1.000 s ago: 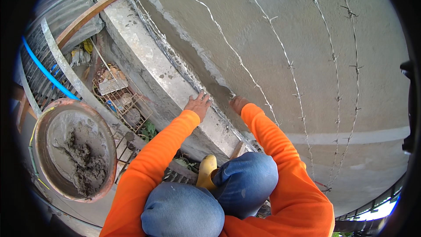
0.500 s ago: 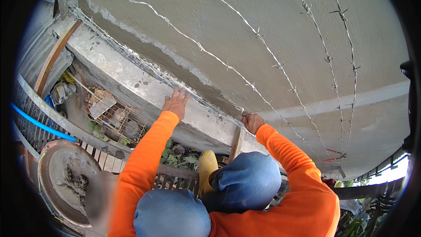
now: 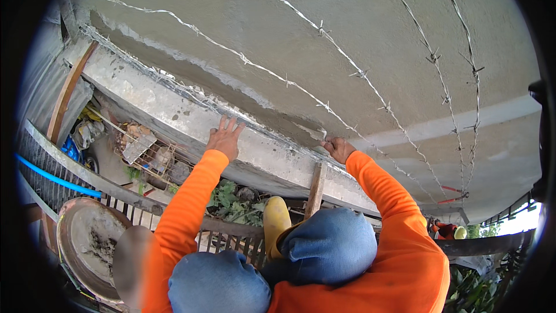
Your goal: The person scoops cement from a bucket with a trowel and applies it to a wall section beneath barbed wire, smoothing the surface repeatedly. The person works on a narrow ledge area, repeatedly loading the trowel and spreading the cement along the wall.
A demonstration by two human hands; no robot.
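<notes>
My left hand [image 3: 225, 139] lies spread on top of the concrete ledge [image 3: 145, 90], at the foot of a grey plastered wall [image 3: 324, 0]. Fingers closed, my right hand [image 3: 340, 149] grips a small trowel [image 3: 322, 134] low against the wall; only its pale bent neck shows, and the handle is hidden in the fist. Darker, wet-looking mortar [image 3: 284, 124] runs along the joint between wall and ledge beside the trowel. Strands of barbed wire [image 3: 286, 81] stretch across in front of the wall, just above my right hand.
A round basin with mortar [image 3: 72, 220] stands at lower left. Red-handled pliers [image 3: 454, 197] hang on the wires at right. A wooden post [image 3: 315, 188], my yellow boot [image 3: 277, 226], plants [image 3: 231, 203] and a wire crate [image 3: 162, 162] sit below the ledge. Another person [image 3: 449, 230] shows far right.
My view has shifted slightly. My right hand and the trowel have moved a little along the joint, while my left hand stays spread on the ledge.
</notes>
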